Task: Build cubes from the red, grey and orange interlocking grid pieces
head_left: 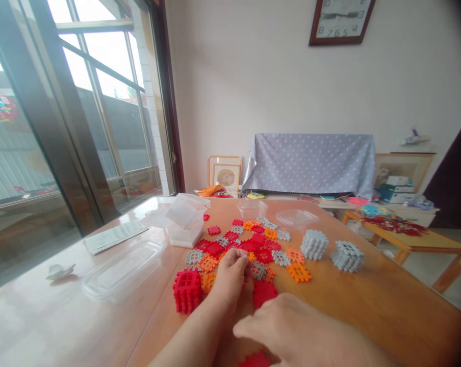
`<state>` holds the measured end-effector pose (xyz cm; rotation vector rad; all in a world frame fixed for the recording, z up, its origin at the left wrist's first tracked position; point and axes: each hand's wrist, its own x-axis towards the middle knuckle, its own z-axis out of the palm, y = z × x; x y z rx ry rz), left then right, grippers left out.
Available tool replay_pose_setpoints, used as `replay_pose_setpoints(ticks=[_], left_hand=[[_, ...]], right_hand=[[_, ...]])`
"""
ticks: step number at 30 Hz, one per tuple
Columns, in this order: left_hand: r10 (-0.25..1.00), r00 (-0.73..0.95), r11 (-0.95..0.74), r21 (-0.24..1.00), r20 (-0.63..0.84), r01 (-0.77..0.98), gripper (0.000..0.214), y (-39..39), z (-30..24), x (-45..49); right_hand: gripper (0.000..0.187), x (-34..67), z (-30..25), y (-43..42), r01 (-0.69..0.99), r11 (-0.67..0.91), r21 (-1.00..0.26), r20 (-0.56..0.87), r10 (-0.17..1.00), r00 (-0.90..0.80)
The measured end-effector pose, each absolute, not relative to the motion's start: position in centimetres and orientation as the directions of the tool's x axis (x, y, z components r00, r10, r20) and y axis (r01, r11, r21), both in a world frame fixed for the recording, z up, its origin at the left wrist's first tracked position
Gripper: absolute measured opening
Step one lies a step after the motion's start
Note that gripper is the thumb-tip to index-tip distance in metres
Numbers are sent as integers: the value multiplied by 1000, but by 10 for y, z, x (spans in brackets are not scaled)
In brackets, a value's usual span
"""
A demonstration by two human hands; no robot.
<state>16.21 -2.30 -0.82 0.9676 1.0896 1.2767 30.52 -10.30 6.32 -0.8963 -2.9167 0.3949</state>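
Observation:
My left hand point(232, 272) is over the middle of the table, thumb and fingertips pinched together. What they hold, if anything, is hidden; a grey lattice tile point(259, 270) lies right beside the fingertips. Closer to me is my right hand point(295, 326), one digit stretched out to the left and apart, its other fingers mostly hidden. Just beyond it shows a solid red tile point(264, 294), and another red piece point(255, 360) is partly covered below it. Around the left hand spread loose red, orange and grey notched tiles point(258, 238). A stack of red tiles point(187, 290) stands left of my left forearm.
Two grey tile stacks point(314, 244) point(347, 256) stand on the right. On the left are a white container point(184, 229), a clear plastic lid point(123, 270), a paper booklet point(116, 236) and a crumpled scrap point(59, 271). Clear plasticware point(296, 217) sits toward the far edge.

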Motion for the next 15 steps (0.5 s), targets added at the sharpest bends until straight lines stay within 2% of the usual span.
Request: replay_pose_setpoints(ticks=[2,4,6,9,12,15], left_hand=[[996,-18,77,971,-83,-226,30,-23,-8,162],[996,-18,77,973,-82,-219,30,-24,-8,162],[997,-20,68,975,-74,-214,30,-24,-8,162],[999,-15,34,978,-38,-204,28,-25,-8,162],[1000,-13,-3,983,1,-185,22,-25,-8,162],[1000,-12,-24,985,22,-172,22,-24,-10,161]], right_hand=[[8,291,51,-105,455,882,-119,-129,441,-888],[8,283,45,-104,438,891,-119,-233,404,-885],[5,284,47,-103,508,850,-141,-232,470,-851],[4,295,59,-103,574,803,-161,-139,557,-819],[7,303,60,-103,539,830,-139,-43,539,-841],[5,304,44,-99,513,858,-37,-69,510,-858]])
